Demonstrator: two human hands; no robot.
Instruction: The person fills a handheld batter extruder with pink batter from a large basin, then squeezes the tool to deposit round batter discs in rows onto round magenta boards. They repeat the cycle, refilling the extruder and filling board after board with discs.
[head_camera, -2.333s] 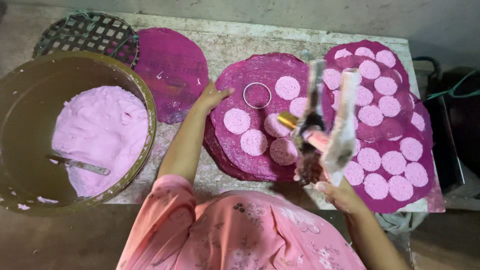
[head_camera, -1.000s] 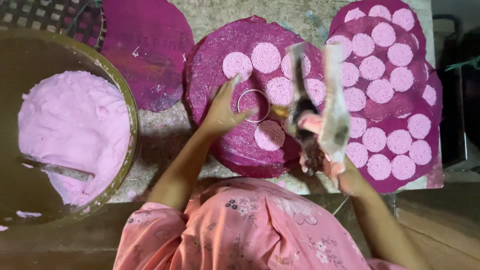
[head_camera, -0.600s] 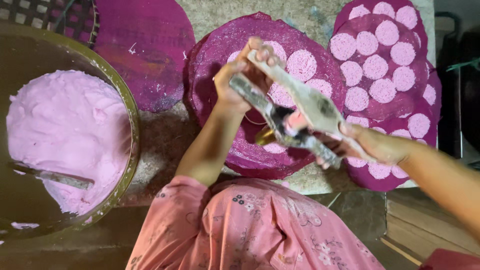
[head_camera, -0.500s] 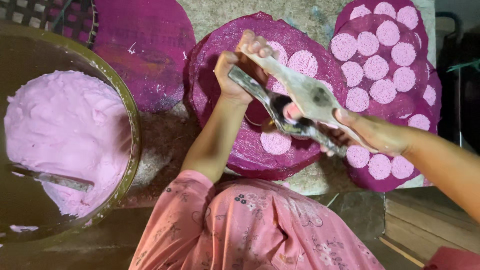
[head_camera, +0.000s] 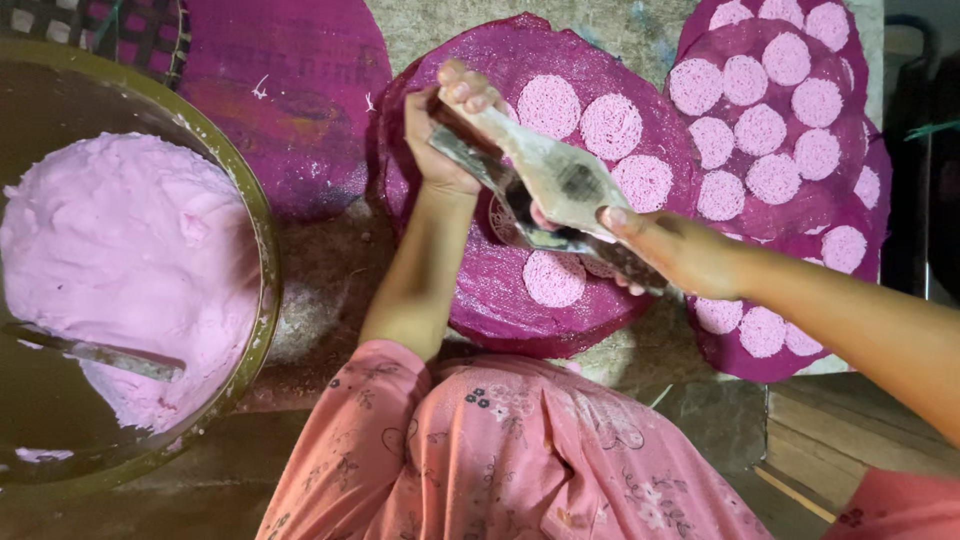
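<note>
Both hands have shifted little in the last half second: the left hand (head_camera: 445, 135) remains curled near the upper left of the middle mat, and the right hand (head_camera: 672, 250) remains out across it from the right. Flat spatula (head_camera: 560, 180): pale, broad blade smeared with pink paste, a dark worn patch near its centre, lying diagonally from upper left to lower right above the mat; the right grip is clenched on its lower end, together with a darker narrow metal blade (head_camera: 480, 160) running beneath it. Left grip: fingers folded over the upper tips of both blades, grasping them. Middle mat (head_camera: 470, 300): round, magenta, woven texture, carrying several pale pink paste discs (head_camera: 553, 278), each round, flat and grainy, set apart from one another. Metal ring (head_camera: 505, 222): partly hidden under the blades, resting on the mat. Right-hand mats (head_camera: 770, 110): overlapping, same magenta, closely covered with like discs. Bare mat (head_camera: 290, 110): upper left, no discs. Large basin (head_camera: 262, 270): olive rim, at left on the tabletop (head_camera: 620, 30), holding a mound of pink paste (head_camera: 120, 260) with a metal utensil (head_camera: 100, 355) lying in it. Pink floral garment along the bottom.
</note>
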